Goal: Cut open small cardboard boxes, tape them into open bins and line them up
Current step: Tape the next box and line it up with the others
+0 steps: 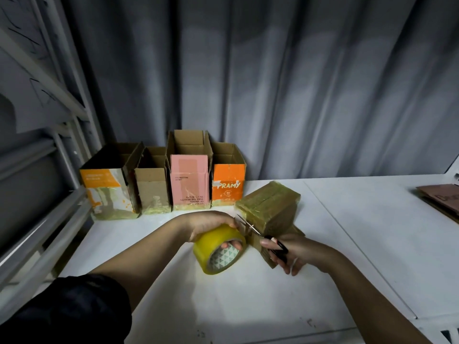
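Four open bins (164, 180) stand in a row at ten o'clock on the white table (347, 232). At centre, the left hand (211, 224) grips a yellow tape roll (218, 249), fingers curled through its core. At three o'clock of it, the right hand (293, 252) holds black scissors (263, 234), blades parted, by a taped box (270, 207) lying at one o'clock.

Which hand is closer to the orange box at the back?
The left hand, gripping the yellow tape roll, sits just in front of the orange box. The right hand, holding the scissors, is farther forward and off to the right.
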